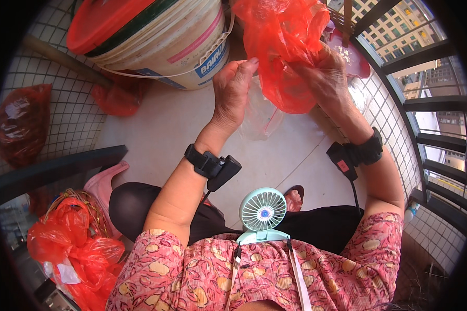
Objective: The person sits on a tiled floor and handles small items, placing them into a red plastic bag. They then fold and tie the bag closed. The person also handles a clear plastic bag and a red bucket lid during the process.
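Note:
A crumpled red plastic bag (284,81) hangs in front of me near the top of the view. Its right side is gripped by my right hand (327,76), whose fingertips are partly hidden in the folds. My left hand (233,87) is held at the bag's left edge with curled fingers, the thumb tip close against the plastic. Whether it pinches any of the film cannot be made out. Below the red bag, a clear plastic bag (262,126) shows against the pale tiled floor (159,124).
A large white bucket (151,50) with a red lid (101,23) stands at upper left. Red bags (68,248) are heaped at lower left, near a filled bag (23,120). Dark railings (439,103) line the right. A mint-green fan (262,212) hangs at my chest.

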A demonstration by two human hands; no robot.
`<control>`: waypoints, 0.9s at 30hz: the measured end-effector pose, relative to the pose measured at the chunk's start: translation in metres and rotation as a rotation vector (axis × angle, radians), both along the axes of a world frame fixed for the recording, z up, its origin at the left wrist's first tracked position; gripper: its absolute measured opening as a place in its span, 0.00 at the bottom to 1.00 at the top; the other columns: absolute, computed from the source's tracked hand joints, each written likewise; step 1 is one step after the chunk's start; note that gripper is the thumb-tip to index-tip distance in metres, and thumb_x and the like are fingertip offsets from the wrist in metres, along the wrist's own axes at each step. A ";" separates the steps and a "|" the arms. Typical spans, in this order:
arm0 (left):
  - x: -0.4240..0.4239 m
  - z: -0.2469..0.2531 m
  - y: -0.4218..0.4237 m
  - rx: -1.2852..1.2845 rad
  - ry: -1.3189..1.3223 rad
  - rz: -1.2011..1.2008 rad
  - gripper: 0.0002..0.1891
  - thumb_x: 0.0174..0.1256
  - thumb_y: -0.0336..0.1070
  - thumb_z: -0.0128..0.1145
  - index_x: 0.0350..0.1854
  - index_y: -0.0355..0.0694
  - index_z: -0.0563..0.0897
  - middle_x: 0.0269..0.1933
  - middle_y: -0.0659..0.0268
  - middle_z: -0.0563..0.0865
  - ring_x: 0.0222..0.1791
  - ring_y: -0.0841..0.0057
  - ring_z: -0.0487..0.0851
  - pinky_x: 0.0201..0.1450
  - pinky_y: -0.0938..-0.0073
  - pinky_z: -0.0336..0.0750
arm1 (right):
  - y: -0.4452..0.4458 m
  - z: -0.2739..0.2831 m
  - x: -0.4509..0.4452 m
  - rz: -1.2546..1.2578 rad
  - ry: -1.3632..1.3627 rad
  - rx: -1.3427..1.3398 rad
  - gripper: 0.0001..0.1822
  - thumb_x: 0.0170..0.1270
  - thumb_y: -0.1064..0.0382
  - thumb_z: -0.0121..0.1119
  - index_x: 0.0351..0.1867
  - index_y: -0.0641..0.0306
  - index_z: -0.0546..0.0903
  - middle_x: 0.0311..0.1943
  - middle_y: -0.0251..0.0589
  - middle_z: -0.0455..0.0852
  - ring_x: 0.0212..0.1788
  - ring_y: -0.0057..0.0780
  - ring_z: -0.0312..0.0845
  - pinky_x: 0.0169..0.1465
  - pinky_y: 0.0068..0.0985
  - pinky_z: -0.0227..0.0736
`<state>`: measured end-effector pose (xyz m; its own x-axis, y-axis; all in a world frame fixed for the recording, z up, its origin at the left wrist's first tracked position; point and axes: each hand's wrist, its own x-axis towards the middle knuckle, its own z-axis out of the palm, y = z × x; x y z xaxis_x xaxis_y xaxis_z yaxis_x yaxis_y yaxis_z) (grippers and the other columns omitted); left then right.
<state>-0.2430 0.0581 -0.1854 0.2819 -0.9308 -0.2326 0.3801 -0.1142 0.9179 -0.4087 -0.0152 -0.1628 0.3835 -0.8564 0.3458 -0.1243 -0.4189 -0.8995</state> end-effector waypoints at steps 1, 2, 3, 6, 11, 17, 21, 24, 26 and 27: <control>-0.005 0.003 0.000 -0.048 -0.050 0.038 0.15 0.60 0.47 0.61 0.29 0.40 0.78 0.20 0.79 0.69 0.19 0.90 0.62 0.21 0.87 0.56 | 0.000 0.003 0.000 -0.035 0.084 -0.087 0.15 0.51 0.68 0.69 0.40 0.68 0.80 0.29 0.43 0.86 0.31 0.24 0.82 0.38 0.23 0.77; -0.008 0.004 0.001 -0.095 -0.100 0.077 0.13 0.61 0.46 0.60 0.30 0.41 0.77 0.19 0.80 0.67 0.17 0.91 0.60 0.19 0.88 0.54 | 0.001 0.007 -0.001 -0.070 0.167 -0.174 0.15 0.50 0.68 0.69 0.38 0.68 0.80 0.28 0.45 0.85 0.30 0.26 0.83 0.37 0.23 0.77; -0.006 0.003 0.001 -0.102 -0.135 0.077 0.15 0.60 0.47 0.61 0.31 0.39 0.78 0.22 0.78 0.70 0.20 0.90 0.63 0.23 0.86 0.58 | 0.004 0.012 0.001 -0.083 0.218 -0.208 0.14 0.49 0.68 0.69 0.37 0.68 0.80 0.26 0.46 0.84 0.29 0.29 0.82 0.36 0.24 0.77; -0.003 0.001 0.002 -0.182 -0.184 0.084 0.17 0.59 0.45 0.62 0.36 0.33 0.81 0.28 0.75 0.78 0.28 0.88 0.70 0.32 0.82 0.67 | 0.017 0.022 0.008 -0.097 0.346 -0.295 0.13 0.48 0.68 0.68 0.36 0.68 0.79 0.25 0.49 0.83 0.27 0.33 0.82 0.35 0.26 0.76; -0.012 0.009 0.004 -0.198 -0.121 0.088 0.12 0.61 0.33 0.57 0.43 0.33 0.83 0.33 0.74 0.83 0.28 0.89 0.73 0.33 0.84 0.70 | 0.017 0.020 0.011 0.083 0.174 -0.062 0.17 0.48 0.67 0.66 0.41 0.70 0.80 0.28 0.49 0.84 0.31 0.28 0.82 0.38 0.26 0.76; -0.006 0.008 0.004 -0.197 0.036 0.114 0.10 0.61 0.27 0.53 0.42 0.34 0.84 0.31 0.75 0.82 0.25 0.92 0.70 0.26 0.87 0.66 | 0.010 0.021 0.003 0.145 0.056 0.330 0.23 0.45 0.60 0.68 0.42 0.72 0.80 0.35 0.42 0.85 0.37 0.26 0.82 0.45 0.25 0.76; -0.009 0.008 0.001 -0.274 0.045 0.167 0.09 0.62 0.27 0.53 0.41 0.35 0.84 0.31 0.75 0.82 0.23 0.92 0.69 0.23 0.87 0.64 | 0.012 0.022 0.004 0.215 -0.056 0.514 0.23 0.46 0.61 0.67 0.44 0.72 0.78 0.35 0.42 0.84 0.37 0.25 0.82 0.45 0.25 0.76; -0.010 0.007 0.001 -0.289 0.040 0.183 0.09 0.62 0.27 0.53 0.41 0.35 0.84 0.33 0.74 0.82 0.24 0.91 0.70 0.24 0.87 0.65 | 0.013 0.020 0.007 0.245 -0.148 0.622 0.22 0.47 0.62 0.66 0.44 0.71 0.78 0.36 0.41 0.84 0.36 0.25 0.81 0.44 0.25 0.76; -0.008 0.005 0.002 -0.290 0.027 0.175 0.09 0.62 0.26 0.53 0.42 0.35 0.84 0.34 0.73 0.83 0.25 0.91 0.72 0.25 0.87 0.66 | 0.014 0.018 0.006 0.277 -0.183 0.671 0.20 0.48 0.64 0.66 0.43 0.71 0.78 0.35 0.40 0.84 0.35 0.24 0.81 0.43 0.24 0.76; -0.008 0.005 0.001 -0.303 0.037 0.183 0.09 0.63 0.26 0.53 0.42 0.35 0.84 0.34 0.73 0.83 0.26 0.91 0.72 0.26 0.87 0.67 | 0.014 0.017 0.005 0.304 -0.190 0.685 0.19 0.48 0.64 0.65 0.43 0.71 0.78 0.35 0.40 0.84 0.35 0.23 0.80 0.42 0.23 0.75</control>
